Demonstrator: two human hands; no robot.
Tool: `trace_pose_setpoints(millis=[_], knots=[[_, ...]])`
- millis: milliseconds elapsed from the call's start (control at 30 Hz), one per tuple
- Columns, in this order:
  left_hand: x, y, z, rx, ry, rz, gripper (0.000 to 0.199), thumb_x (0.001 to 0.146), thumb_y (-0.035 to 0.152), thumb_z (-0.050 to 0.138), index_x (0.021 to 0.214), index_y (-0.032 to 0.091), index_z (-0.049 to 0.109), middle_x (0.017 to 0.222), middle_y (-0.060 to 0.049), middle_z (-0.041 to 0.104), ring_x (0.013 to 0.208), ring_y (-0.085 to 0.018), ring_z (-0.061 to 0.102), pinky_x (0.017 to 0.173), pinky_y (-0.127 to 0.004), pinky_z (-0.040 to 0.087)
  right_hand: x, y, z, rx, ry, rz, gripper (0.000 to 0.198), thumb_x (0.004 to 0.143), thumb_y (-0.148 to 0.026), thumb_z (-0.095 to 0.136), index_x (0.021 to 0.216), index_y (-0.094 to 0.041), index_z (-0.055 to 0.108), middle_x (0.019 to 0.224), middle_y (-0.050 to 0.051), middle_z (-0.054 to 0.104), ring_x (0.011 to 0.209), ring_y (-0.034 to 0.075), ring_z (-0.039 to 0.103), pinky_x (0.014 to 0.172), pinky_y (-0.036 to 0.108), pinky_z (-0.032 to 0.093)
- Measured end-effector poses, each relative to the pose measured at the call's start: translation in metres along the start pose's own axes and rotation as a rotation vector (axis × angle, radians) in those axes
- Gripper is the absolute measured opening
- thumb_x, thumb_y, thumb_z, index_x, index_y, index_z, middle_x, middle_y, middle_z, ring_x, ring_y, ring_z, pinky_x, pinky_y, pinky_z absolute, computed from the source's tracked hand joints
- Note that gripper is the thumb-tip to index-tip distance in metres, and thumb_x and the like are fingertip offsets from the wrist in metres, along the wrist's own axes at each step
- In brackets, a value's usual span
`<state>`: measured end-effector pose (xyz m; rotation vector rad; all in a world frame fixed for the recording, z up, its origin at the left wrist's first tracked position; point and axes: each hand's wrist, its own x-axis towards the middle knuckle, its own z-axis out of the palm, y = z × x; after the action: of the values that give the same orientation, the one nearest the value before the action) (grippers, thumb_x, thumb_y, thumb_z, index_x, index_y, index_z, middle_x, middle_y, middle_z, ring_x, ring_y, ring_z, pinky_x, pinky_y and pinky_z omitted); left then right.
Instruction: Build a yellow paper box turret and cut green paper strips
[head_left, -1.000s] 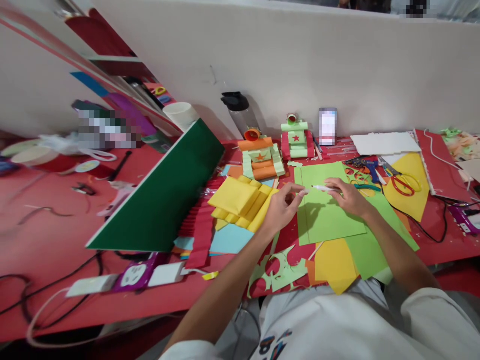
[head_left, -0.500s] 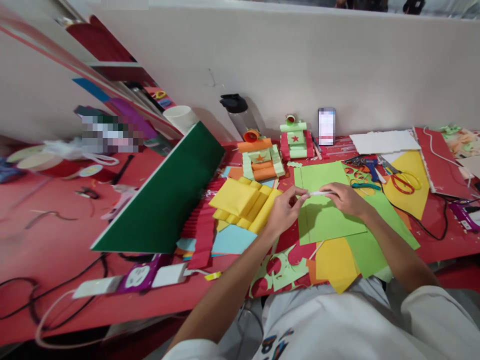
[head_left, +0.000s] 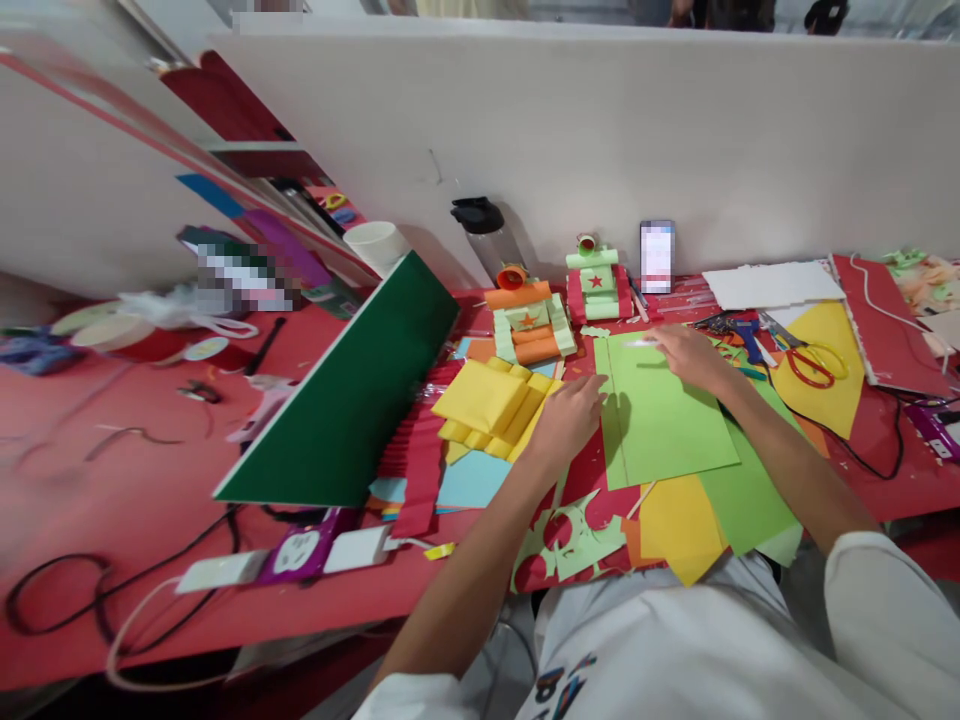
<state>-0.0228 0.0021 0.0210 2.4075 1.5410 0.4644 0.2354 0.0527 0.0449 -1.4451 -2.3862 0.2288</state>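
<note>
My right hand (head_left: 684, 355) is closed on a slim white pen (head_left: 640, 343), whose tip points left over the upper part of a light green paper sheet (head_left: 667, 430). A fold or drawn line runs down the sheet near its left edge. Beside that edge is my left hand (head_left: 571, 415), its fingers curled together; whether anything small is inside them I cannot make out. Just left of this hand lies a folded yellow paper piece with rolled tubes (head_left: 487, 400). Two paper tank models, one orange and green (head_left: 529, 322) and one green and red (head_left: 598, 283), stand behind.
A green board (head_left: 352, 400) leans at an angle on the left. Scissors (head_left: 814, 365) lie right, beside a glue gun (head_left: 748, 340). A phone (head_left: 657, 257) and a bottle (head_left: 487, 235) stand by the wall. Paper scraps (head_left: 574, 540) and a power strip (head_left: 307, 550) lie near the front edge.
My hands, which were together at the pen, have come apart. The right hand moved up with the pen; the left moved down and left. The view shifted slightly.
</note>
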Motion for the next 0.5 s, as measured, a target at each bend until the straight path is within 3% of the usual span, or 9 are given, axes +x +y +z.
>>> trace_pose_setpoints(millis=[100, 200, 267, 367, 500], knots=[[-0.002, 0.003, 0.007, 0.081, -0.094, 0.008, 0.036, 0.103, 0.016, 0.045, 0.131, 0.02, 0.066, 0.125, -0.013, 0.075, 0.11, -0.026, 0.073, 0.087, -0.032, 0.055, 0.026, 0.016, -0.007, -0.166, 0.052, 0.029, 0.047, 0.1, -0.006, 0.044, 0.142, -0.017, 0.063, 0.15, 0.019, 0.059, 0.136, 0.037, 0.052, 0.112, 0.055, 0.039], [-0.004, 0.004, 0.01, 0.078, -0.14, -0.03, 0.042, 0.1, 0.011, 0.042, 0.135, 0.018, 0.063, 0.127, -0.014, 0.074, 0.109, -0.027, 0.074, 0.089, -0.035, 0.056, 0.026, 0.016, -0.006, -0.181, -0.014, 0.024, 0.044, 0.101, -0.009, 0.047, 0.142, -0.014, 0.063, 0.148, 0.02, 0.061, 0.134, 0.036, 0.055, 0.113, 0.054, 0.04], [-0.005, 0.003, 0.012, 0.009, -0.16, -0.024, 0.043, 0.101, 0.013, 0.042, 0.141, 0.016, 0.06, 0.131, -0.017, 0.072, 0.114, -0.029, 0.073, 0.095, -0.04, 0.057, 0.01, 0.009, -0.001, -0.144, -0.106, -0.026, 0.039, 0.104, -0.017, 0.051, 0.141, -0.013, 0.064, 0.141, 0.019, 0.067, 0.128, 0.033, 0.061, 0.111, 0.05, 0.044], [-0.004, -0.003, 0.017, -0.177, -0.157, 0.038, 0.05, 0.102, 0.022, 0.047, 0.152, 0.014, 0.05, 0.148, -0.021, 0.061, 0.134, -0.032, 0.063, 0.111, -0.046, 0.052, -0.028, -0.003, 0.012, -0.1, -0.217, -0.093, 0.041, 0.104, -0.033, 0.059, 0.142, -0.021, 0.065, 0.141, 0.014, 0.07, 0.128, 0.031, 0.065, 0.11, 0.046, 0.049], [0.004, -0.013, 0.03, -0.436, -0.141, 0.023, 0.062, 0.1, 0.032, 0.053, 0.159, 0.015, 0.04, 0.16, -0.02, 0.049, 0.15, -0.031, 0.048, 0.123, -0.049, 0.043, -0.068, -0.013, 0.032, -0.028, -0.374, -0.038, 0.067, 0.1, -0.05, 0.063, 0.159, -0.022, 0.049, 0.168, 0.018, 0.041, 0.156, 0.037, 0.039, 0.124, 0.052, 0.037]])
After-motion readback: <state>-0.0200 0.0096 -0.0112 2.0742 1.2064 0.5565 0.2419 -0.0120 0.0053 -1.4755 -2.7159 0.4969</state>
